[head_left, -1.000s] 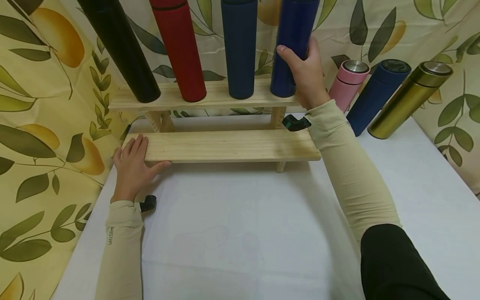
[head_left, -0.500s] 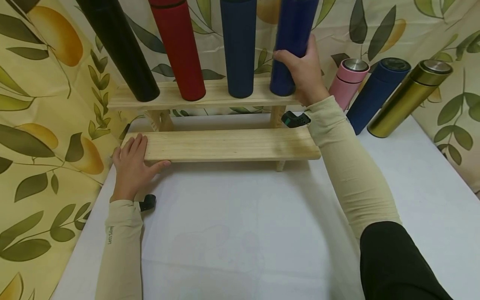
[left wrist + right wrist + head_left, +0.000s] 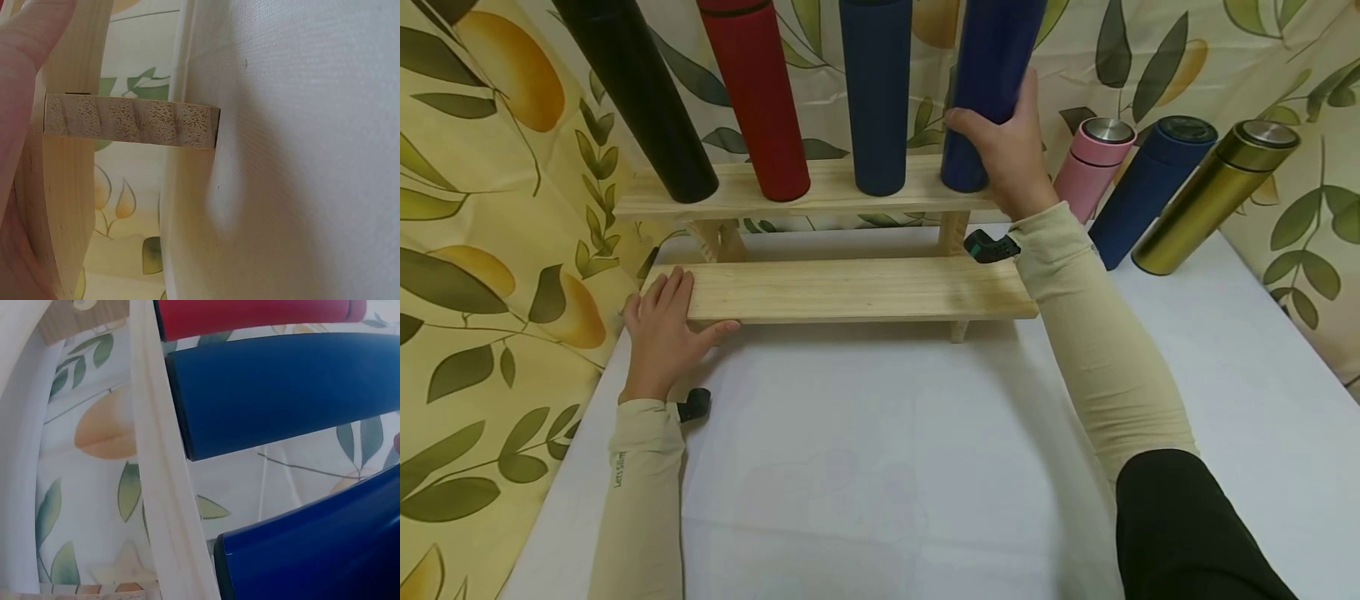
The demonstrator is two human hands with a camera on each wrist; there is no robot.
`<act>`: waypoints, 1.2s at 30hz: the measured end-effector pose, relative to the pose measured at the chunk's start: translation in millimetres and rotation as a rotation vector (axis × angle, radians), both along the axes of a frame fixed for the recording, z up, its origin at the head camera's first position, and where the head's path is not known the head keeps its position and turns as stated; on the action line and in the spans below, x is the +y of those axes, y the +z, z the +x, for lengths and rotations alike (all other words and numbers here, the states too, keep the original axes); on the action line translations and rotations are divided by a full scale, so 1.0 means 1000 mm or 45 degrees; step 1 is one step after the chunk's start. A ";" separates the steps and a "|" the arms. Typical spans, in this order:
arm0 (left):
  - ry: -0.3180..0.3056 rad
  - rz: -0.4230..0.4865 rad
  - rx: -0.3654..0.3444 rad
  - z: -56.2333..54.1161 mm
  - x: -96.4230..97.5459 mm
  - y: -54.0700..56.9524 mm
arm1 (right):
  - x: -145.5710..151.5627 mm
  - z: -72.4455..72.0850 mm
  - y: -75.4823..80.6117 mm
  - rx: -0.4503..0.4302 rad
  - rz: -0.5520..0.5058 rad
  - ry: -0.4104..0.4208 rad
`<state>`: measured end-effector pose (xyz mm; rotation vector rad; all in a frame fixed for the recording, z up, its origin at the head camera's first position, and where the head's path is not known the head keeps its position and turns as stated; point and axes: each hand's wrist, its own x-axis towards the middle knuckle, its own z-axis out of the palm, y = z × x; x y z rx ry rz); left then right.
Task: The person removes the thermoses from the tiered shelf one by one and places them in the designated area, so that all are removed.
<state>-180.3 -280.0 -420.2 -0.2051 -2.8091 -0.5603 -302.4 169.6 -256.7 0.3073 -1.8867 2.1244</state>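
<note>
My right hand grips a glossy dark blue thermos bottle, thumb on its left side. The bottle's base is at the right end of the upper wooden shelf, and its top leans right. In the right wrist view the glossy blue thermos lies low, its base close to the shelf edge. My left hand rests on the left end of the lower wooden shelf, fingers on top and thumb along the front edge. The left wrist view shows the hand against the board above a wooden leg.
Left of the held bottle stand a matte blue bottle, a red one and a black one. On the white-covered table, right of the rack, are a pink bottle, another blue one and a gold one.
The top of the glossy blue thermos has tilted a little to the right in my right hand. My left hand stays on the lower shelf.
</note>
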 end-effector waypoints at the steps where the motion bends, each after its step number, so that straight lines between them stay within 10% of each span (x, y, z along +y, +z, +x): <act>1: 0.000 0.000 0.001 0.000 0.000 0.000 | 0.000 0.001 0.000 0.011 0.010 -0.002; 19: -0.002 -0.002 0.003 -0.001 0.000 -0.001 | 0.001 0.011 -0.012 0.192 -0.139 -0.136; 36: 0.001 -0.014 -0.024 0.000 0.000 0.000 | 0.029 0.044 0.013 0.376 -0.115 -0.253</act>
